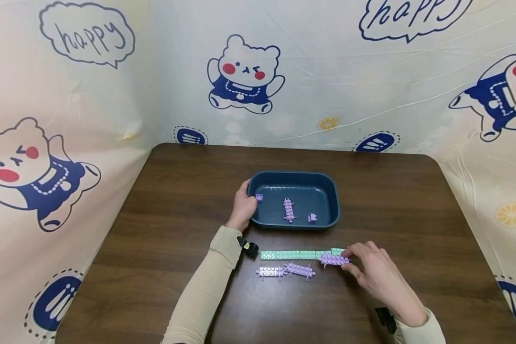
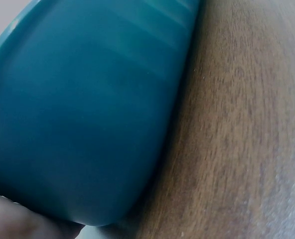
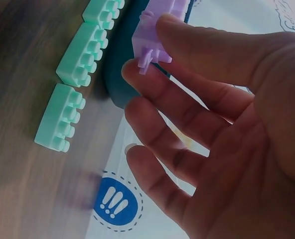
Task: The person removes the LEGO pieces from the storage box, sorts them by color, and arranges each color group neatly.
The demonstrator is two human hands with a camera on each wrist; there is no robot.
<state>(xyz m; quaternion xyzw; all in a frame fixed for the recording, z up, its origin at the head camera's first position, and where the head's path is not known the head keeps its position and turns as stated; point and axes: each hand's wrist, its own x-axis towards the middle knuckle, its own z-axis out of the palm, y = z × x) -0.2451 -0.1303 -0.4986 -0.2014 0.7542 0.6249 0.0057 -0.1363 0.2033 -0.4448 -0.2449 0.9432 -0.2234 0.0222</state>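
At its left end, a dark blue tray (image 1: 294,225) is gripped by my left hand (image 1: 242,209), the thumb at the rim. The tray's outer wall (image 2: 87,99) fills much of the left wrist view, where only a bit of the hand shows. Between thumb and index finger my right hand (image 1: 371,270) pinches a purple building block (image 1: 333,259) with small side pegs. In the right wrist view, that purple block (image 3: 155,30) is held up, the other fingers (image 3: 155,172) loosely bent. Just behind it runs a row of mint-green blocks (image 1: 284,255) on the table.
Nearer me, a pale lilac block (image 1: 271,272) and a purple block (image 1: 300,270) lie end to end. Inside the tray are a long purple block (image 1: 288,210) and small purple pieces (image 1: 312,218). Brown wooden table (image 1: 176,191) surrounds everything, with a printed cloth (image 1: 327,71) behind.
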